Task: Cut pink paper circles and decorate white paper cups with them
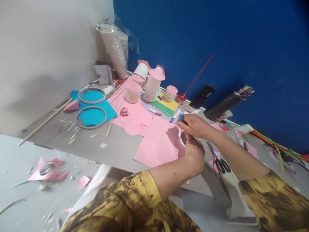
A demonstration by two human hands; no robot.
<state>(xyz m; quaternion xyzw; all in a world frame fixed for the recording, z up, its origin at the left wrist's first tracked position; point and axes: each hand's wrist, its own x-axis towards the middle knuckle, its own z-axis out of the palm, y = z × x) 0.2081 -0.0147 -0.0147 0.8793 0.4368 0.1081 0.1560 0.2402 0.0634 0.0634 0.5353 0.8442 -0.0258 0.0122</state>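
Seen from above, two bare forearms in yellow-and-black patterned sleeves reach forward over a grey table and meet near its middle. The right hand (194, 125) comes in from the right with the wrist bent inward, its fingers curled shut around a teal-capped pen (181, 124). That pen stands nearly upright, its long axis running top to bottom, the teal end pointing up past the knuckles and the white body pointing down toward the paper. The left hand (194, 153) comes up from below, back of the hand facing the camera, fingers folded under. It appears to press on or pinch a white ring-shaped piece (182, 141) just under the pen, though how tightly it grips cannot be told. Both hands are over the right edge of a large pink sheet (156, 143) lying flat on the table.

Just behind that sheet lies a cut pink paper circle (133, 127). Farther back stand several pink-topped paper cups (152, 84), and left of them two grey rings rest on a blue sheet (93, 108). Black-handled scissors (220, 164) lie between the forearms. A dark flask (228, 101) lies on its side against the blue wall.
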